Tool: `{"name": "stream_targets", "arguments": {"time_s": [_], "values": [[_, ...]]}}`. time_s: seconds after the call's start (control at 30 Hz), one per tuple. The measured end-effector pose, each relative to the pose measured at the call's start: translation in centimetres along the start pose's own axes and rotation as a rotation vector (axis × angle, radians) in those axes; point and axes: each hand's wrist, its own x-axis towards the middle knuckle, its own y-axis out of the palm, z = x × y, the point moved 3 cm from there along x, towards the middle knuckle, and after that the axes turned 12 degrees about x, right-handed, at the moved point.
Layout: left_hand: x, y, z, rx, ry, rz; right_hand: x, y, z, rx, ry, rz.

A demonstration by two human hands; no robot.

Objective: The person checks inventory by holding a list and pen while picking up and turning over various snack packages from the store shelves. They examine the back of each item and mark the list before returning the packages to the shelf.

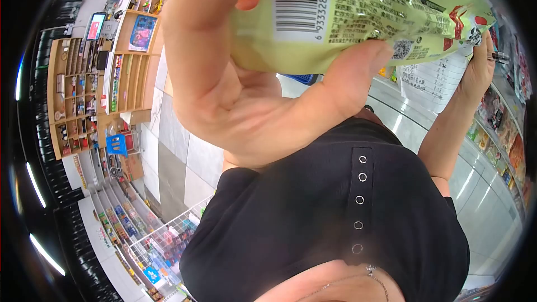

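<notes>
Shelves (78, 95) stand far left, a wire basket (162, 246) nearer. The left hand (240, 106) clasps the snack bag (347, 17) from below, thumb pressed against it. The right hand (481, 67) pinches a paper list (436, 78).

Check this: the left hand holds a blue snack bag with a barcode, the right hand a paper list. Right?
Wrong in one respect: the head view shows the snack bag in the left hand is pale green, not blue. It does carry a barcode, and the right hand holds a paper list.

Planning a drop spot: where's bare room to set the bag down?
Bare: tiled floor between wooden shelves and wire basket; pale aisle floor beside snack rack. Crowded: shelves, basket, rack all packed. Left hand holds green bag, right hand paper list.
</notes>
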Motion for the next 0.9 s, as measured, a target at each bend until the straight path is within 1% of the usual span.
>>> {"name": "stream_targets", "arguments": {"time_s": [0.07, 0.13, 0.23, 0.33, 0.43, 0.53, 0.63, 0.9], "values": [[0.0, 0.1, 0.0, -0.009, 0.002, 0.001, -0.1, -0.6, 0.2, 0.046, 0.011, 0.061], [-0.1, 0.0, -0.3, -0.012, 0.005, 0.000, -0.3, 0.1, 0.3, 0.044, -0.007, 0.000], [-0.1, 0.0, -0.5, -0.016, 0.007, 0.003, -0.2, 0.2, 0.5, 0.101, 0.012, 0.067], [-0.3, 0.1, -0.6, -0.018, 0.007, 0.008, -0.2, 0.1, 0.6, -0.023, -0.041, -0.091], [-0.3, 0.3, -0.8, -0.027, 0.018, 0.008, -0.5, 0.5, 0.6, -0.095, -0.040, -0.191], [-0.4, 0.4, -0.9, -0.025, 0.019, 0.008, -0.4, -0.2, 0.5, -0.040, -0.047, -0.144], [-0.4, 0.6, -1.0, -0.031, 0.021, 0.014, -0.2, -0.4, 0.6, 0.060, -0.005, -0.015], [-0.5, 0.9, -1.0, -0.047, 0.024, 0.021, -0.6, -0.4, 1.0, 0.082, -0.003, 0.038]]}}
